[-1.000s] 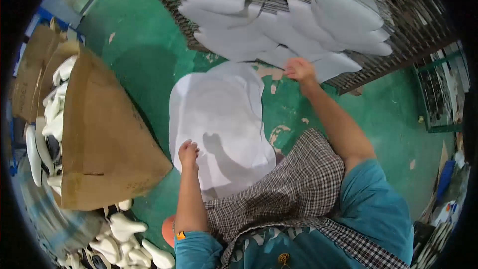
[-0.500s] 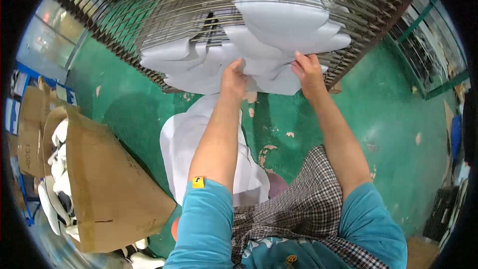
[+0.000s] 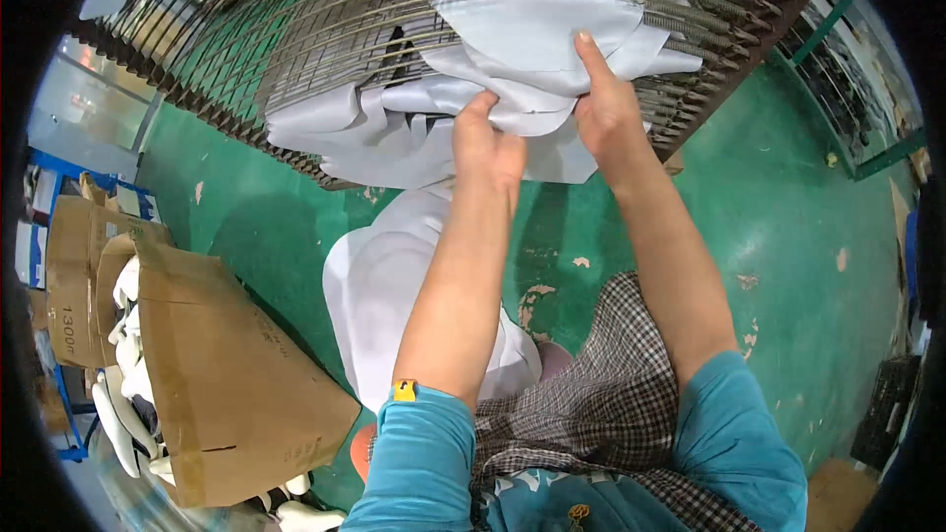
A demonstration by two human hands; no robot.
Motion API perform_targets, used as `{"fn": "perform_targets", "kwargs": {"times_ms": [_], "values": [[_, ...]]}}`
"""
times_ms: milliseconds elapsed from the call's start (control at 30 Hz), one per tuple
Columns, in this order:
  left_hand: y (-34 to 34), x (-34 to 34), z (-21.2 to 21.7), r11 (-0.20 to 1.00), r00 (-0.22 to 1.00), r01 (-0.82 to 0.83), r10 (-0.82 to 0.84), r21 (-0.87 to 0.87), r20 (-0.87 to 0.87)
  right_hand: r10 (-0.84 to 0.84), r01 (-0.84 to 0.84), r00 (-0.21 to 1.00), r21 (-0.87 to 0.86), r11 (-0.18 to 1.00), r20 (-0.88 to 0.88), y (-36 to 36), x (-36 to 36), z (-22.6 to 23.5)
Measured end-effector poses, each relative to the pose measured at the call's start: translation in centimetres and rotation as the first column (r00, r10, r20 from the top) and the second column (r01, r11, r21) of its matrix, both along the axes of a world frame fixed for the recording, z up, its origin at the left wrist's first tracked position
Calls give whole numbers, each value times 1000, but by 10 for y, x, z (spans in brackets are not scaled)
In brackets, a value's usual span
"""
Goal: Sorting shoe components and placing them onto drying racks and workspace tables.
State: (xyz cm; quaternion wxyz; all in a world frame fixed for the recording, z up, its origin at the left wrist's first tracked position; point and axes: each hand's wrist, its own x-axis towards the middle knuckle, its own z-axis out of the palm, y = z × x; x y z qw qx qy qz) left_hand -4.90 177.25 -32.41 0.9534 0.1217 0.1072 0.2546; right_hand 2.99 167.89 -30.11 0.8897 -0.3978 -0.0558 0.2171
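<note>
Smooth white sheets (image 3: 537,30) with curved, cut-out edges lie between the wires of a rack (image 3: 325,15) in front of me. My left hand (image 3: 488,143) pinches the lower edge of the sheets, thumb on top and fingers partly hidden. To its right, my right hand (image 3: 606,118) grips the same edge with its thumb stretched over the top sheet and its fingers tucked underneath. Several sheets overlap here, so I cannot tell how many each hand holds. More white sheets (image 3: 379,286) rest low down below my left forearm, partly covered by it.
A large open cardboard box (image 3: 236,365) with white shaped pieces (image 3: 128,335) stands at the left, another carton (image 3: 74,286) behind it. Coil springs (image 3: 705,25) line the rack's right side. A green-framed rack (image 3: 867,153) stands far right, a dark crate (image 3: 885,409) below it.
Both hands have moved; the left shifted right and the right moved up, its thumb now over the top sheet. The sheets' lower edge has been lifted and bunched between the hands.
</note>
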Motion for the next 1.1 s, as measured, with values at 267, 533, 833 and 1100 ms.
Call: {"fn": "perform_targets", "kwargs": {"times_ms": [267, 533, 833, 1100], "values": [[-21, -10, 44, 987, 995, -51, 38, 150, 87, -206, 209, 978, -65, 976, 40, -2, -21, -9], [-35, -38, 16, 956, 925, -128, 211, 264, -316, 19, 50, 961, -239, 970, 276, -33, -89, -35], [-100, -159, 35, 996, 972, 6, 17, 94, -234, 411, -440, 893, -161, 883, -185, -121, -81, -95], [-92, -359, 14, 970, 868, -154, 224, 189, -444, 511, -557, 822, -165, 814, -252, -156, -110, -131]]}}
